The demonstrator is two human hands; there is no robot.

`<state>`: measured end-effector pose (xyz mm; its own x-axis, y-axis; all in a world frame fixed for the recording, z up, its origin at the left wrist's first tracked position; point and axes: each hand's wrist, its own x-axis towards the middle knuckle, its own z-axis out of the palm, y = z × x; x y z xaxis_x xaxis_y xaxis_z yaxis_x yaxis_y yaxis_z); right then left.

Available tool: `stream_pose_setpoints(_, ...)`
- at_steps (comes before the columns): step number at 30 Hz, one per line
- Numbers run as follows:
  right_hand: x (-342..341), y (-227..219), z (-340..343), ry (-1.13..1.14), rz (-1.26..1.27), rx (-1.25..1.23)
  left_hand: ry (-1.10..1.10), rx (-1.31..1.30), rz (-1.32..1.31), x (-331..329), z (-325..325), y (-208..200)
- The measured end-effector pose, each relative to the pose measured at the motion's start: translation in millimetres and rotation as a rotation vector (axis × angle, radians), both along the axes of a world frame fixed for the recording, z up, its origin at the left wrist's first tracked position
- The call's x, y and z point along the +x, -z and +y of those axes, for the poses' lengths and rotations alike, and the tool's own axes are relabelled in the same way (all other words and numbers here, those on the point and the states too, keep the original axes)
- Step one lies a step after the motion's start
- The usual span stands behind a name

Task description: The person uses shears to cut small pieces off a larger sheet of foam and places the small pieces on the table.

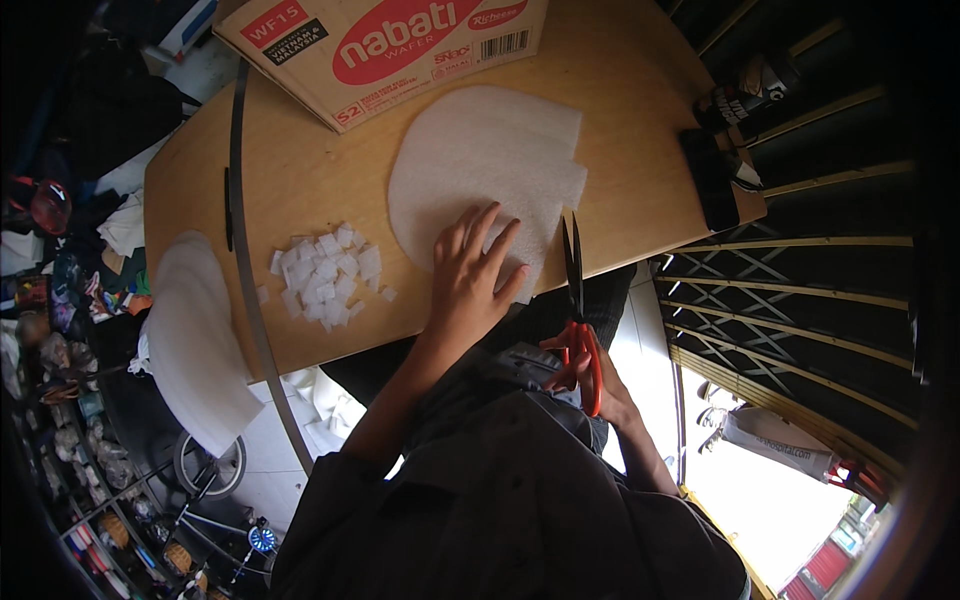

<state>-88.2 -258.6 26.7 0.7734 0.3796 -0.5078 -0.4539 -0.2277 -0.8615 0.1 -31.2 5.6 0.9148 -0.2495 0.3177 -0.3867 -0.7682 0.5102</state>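
A white foam sheet (480, 150) with a rounded left side and a stepped right edge lies flat on the wooden table (330, 170). My left hand (468, 265) rests on its near part, fingers spread and holding nothing. Red-handled scissors (577, 300) are in my right hand (590, 375), beyond the table's near edge. Their dark blades point away from me, slightly parted, with the tips close to the sheet's right edge. To the left of my left hand sits a pile of small white foam squares (325, 272), a few of them loose around it.
A printed cardboard box (400, 60) stands at the table's far side. Another white foam sheet (195, 340) hangs over the left edge, by a dark strap (240, 200). A black holder (708, 180) and a dark can (748, 92) are at the right, beside a folding metal gate (800, 250).
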Motion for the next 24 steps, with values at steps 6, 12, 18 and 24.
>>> stream_pose_setpoints(6,0.1,-0.2,-0.7,0.043,0.006,0.004,0.029,0.028,0.078,-8.4,-4.2,-12.4)
stream_pose_setpoints(12,4.3,-6.9,1.1,0.060,0.040,0.005,0.072,0.110,0.118,-17.7,-3.7,-17.2)
stream_pose_setpoints(18,7.7,-11.7,2.8,0.086,0.021,0.009,0.065,0.080,0.039,-23.8,-7.9,-11.1)
stream_pose_setpoints(24,19.0,-16.2,8.1,0.091,0.013,-0.019,0.053,0.045,0.019,-28.1,-11.6,-13.8)
